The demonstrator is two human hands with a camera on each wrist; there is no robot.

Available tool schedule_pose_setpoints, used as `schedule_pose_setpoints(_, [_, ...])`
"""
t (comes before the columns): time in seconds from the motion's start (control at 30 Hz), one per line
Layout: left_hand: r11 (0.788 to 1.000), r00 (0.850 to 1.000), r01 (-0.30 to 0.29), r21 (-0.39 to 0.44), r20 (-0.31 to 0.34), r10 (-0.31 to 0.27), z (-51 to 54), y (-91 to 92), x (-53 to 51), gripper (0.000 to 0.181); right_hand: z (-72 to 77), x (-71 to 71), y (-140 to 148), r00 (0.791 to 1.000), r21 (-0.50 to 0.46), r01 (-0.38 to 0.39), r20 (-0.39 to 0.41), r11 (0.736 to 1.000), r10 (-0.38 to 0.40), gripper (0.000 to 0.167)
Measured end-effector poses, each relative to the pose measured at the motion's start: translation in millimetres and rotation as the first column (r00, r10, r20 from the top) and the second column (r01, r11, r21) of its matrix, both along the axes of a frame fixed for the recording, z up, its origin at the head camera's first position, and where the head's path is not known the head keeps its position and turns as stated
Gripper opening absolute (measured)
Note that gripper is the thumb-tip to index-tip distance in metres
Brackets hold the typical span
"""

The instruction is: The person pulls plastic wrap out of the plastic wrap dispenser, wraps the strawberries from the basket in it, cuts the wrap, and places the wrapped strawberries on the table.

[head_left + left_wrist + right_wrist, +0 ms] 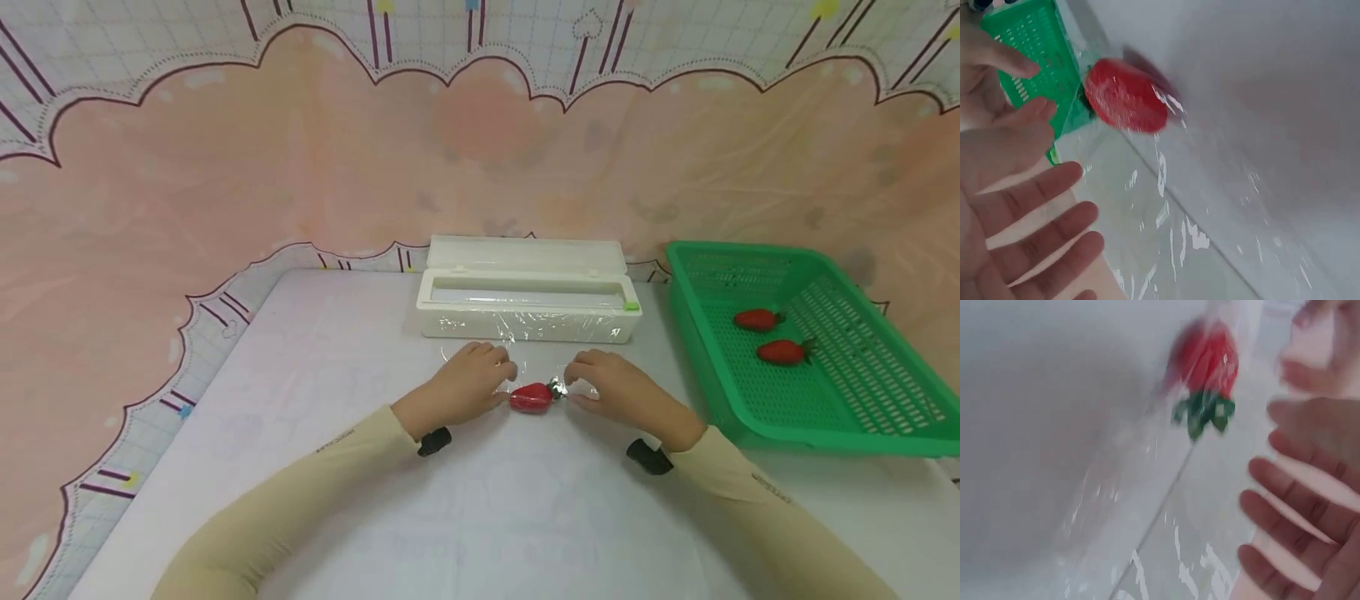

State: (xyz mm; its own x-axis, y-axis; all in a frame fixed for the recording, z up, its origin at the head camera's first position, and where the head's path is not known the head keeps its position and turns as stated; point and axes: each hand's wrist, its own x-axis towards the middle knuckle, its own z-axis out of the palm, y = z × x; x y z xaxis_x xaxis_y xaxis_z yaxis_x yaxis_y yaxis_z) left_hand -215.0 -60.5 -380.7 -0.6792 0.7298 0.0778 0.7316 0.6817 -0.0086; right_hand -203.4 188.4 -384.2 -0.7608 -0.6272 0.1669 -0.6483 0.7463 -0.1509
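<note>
A red strawberry (531, 398) with green leaves lies on the white table between the two hands, under clear plastic film (1166, 212). The left hand (468, 385) is beside its red tip, and the right hand (618, 385) is by its leafy end. Both hands have their fingers spread and slightly bent. In the left wrist view the strawberry (1125, 97) shows film creases and glints over it. The right wrist view shows the leaves (1204, 415) through the film. Neither hand visibly pinches anything, though the clear film is hard to follow near the fingertips.
Behind the hands stands a white film dispenser box (525, 327) with its lid (525, 254) raised and a green piece (631, 307) at its right end. On the right, a green basket (716, 392) holds two red strawberries (782, 352). A patterned cloth (375, 167) hangs behind.
</note>
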Motion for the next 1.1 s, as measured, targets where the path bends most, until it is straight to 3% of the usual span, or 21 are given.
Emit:
schedule_pose_setpoints(0.13, [0.997,0.994,0.080,-0.022,-0.074,-0.082,-8.0,19.6,-2.9,0.021,-4.2,-3.6,-14.4,0.993,0.022,-0.113,-0.030,0.993,0.114,0.016])
schedule_pose_setpoints(0.3, [0.992,0.980,0.094,-0.089,-0.168,-0.108,-19.7,29.3,-7.2,0.013,-17.6,-9.2,-20.3,0.981,0.072,-0.162,-0.100,0.984,0.168,0.014])
schedule_pose_setpoints(0.4, [0.991,0.977,0.094,-0.093,-0.185,-0.110,-23.3,30.8,-8.5,0.007,-22.8,-11.5,-21.1,0.969,0.061,-0.194,-0.146,0.979,0.201,0.015])
schedule_pose_setpoints(0.53, [0.996,0.983,0.087,-0.032,-0.158,-0.091,-24.2,31.5,-10.8,0.003,-23.6,-13.5,-21.8,0.958,0.022,-0.217,-0.185,0.976,0.217,0.018])
schedule_pose_setpoints(0.7, [0.996,0.991,0.072,0.050,-0.120,-0.066,-27.1,31.5,-15.7,0.011,-20.9,-17.8,-23.2,0.988,-0.015,-0.143,-0.062,0.990,0.142,0.012])
schedule_pose_setpoints(0.83, [0.995,0.993,0.051,0.080,-0.111,-0.042,-30.0,30.9,-18.8,0.013,-19.5,-21.8,-23.2,0.995,-0.010,-0.091,0.030,0.996,0.091,0.008])
schedule_pose_setpoints(0.97, [1.000,0.990,-0.007,0.030,-0.144,0.011,-30.1,29.5,-18.7,0.009,-18.2,-24.4,-22.9,0.992,-0.020,-0.067,0.104,0.998,0.069,0.009])
schedule_pose_setpoints(1.1, [1.000,0.968,-0.024,-0.010,-0.250,0.021,-27.6,28.9,-12.7,0.020,-16.5,-26.3,-22.4,0.978,-0.048,-0.037,0.202,0.998,0.046,0.008])
